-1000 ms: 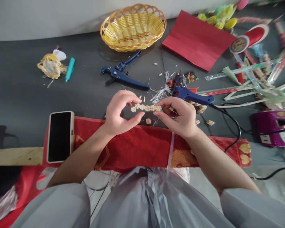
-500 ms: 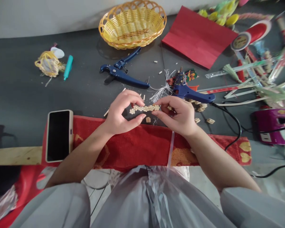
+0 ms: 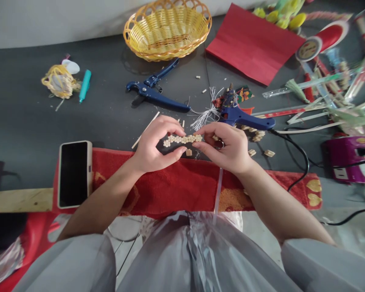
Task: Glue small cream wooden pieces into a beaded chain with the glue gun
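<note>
Pale flower-shaped pieces, joined into a short strip (image 3: 178, 140), are held just above the table edge. My right hand (image 3: 226, 145) pinches the strip's right end between thumb and fingers. Around the left part curves my left hand (image 3: 155, 146), thumb and fingertips apart. Its fingertips are at the strip's upper edge; whether they touch it I cannot tell. A small pale piece (image 3: 189, 152) lies just below the strip. Beyond my right hand rests a blue glue gun (image 3: 243, 118), with several small pale pieces (image 3: 258, 135) near its handle.
Blue cutters (image 3: 158, 95) lie open behind my hands, near a bundle of white strands (image 3: 205, 117). Further back are a yellow basket (image 3: 170, 52) and red paper (image 3: 252, 44). A phone (image 3: 74, 174) lies left on a red towel (image 3: 176, 182). A black cord (image 3: 304, 162) loops at right.
The strip and both hands keep nearly the same pose, with the strip appearing slightly further left. The whole view has shifted a little.
</note>
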A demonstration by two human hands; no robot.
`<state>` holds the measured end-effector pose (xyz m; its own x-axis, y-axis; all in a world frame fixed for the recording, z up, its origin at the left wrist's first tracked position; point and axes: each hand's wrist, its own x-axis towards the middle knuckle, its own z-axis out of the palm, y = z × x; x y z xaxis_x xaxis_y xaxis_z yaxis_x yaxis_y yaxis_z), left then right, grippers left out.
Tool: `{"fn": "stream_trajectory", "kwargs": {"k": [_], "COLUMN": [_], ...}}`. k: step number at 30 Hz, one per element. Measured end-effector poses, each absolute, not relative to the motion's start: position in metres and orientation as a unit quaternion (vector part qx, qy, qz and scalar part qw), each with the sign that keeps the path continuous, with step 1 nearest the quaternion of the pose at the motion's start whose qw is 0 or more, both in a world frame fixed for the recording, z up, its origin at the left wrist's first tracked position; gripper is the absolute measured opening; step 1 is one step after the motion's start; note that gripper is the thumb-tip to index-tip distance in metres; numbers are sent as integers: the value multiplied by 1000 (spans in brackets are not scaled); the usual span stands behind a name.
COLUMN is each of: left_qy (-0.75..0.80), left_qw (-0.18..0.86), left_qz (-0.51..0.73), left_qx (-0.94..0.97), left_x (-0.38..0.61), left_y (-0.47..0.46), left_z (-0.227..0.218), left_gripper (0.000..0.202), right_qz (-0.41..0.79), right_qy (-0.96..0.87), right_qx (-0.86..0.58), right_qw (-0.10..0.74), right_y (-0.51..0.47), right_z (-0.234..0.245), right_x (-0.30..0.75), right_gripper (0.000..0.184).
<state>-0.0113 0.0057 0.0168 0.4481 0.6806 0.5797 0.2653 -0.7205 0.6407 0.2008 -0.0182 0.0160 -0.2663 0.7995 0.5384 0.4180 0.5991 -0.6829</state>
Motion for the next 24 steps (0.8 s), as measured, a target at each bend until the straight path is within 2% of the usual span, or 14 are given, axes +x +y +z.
{"fn": "stream_trajectory", "kwargs": {"k": [24], "left_qy": [301], "left_qw": [211], "left_qz": [422], "left_qx": [829], "left_x": [-10], "left_y": [4], "left_z": [18], "left_gripper": [17], "right_qz": [215], "right_qy": [-775], "right_qx": [-368], "right_qw": [467], "right_y": [-17], "right_z": [13], "right_x": [200], "right_gripper": [16]}}
